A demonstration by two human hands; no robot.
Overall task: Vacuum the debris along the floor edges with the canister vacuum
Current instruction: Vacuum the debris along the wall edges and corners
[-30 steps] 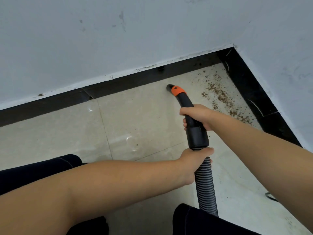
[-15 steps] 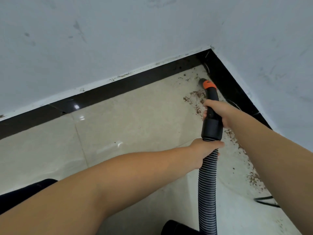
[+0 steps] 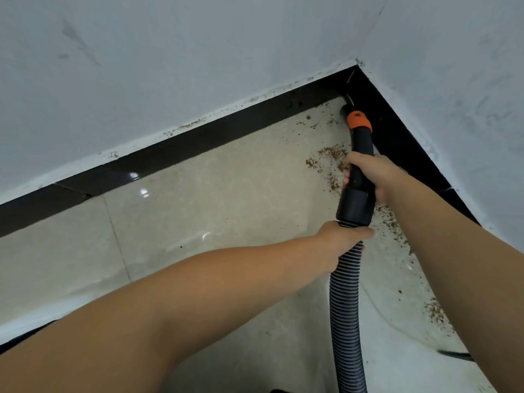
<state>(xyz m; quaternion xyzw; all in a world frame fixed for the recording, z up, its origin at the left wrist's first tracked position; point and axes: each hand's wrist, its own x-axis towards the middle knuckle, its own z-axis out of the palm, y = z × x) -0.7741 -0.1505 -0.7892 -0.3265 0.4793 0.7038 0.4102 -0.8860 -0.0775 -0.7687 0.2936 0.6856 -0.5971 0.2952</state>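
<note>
Since half a second ago the nozzle (image 3: 346,110) has been pushed right into the corner, against the black skirting (image 3: 198,137). Its tube is gripped by the right hand (image 3: 365,174), the ribbed hose (image 3: 346,307) by the left hand (image 3: 340,239). Brown crumbs (image 3: 326,163) are scattered beside it.

Beige tiled floor (image 3: 215,211), brown debris (image 3: 329,160) scattered near corner

Glossy beige floor tiles (image 3: 226,199), shiny black skirting (image 3: 198,143), matt scuffed painted wall (image 3: 198,52), ribbed plastic hose (image 3: 346,307), smooth black-and-orange plastic nozzle (image 3: 359,137).
</note>
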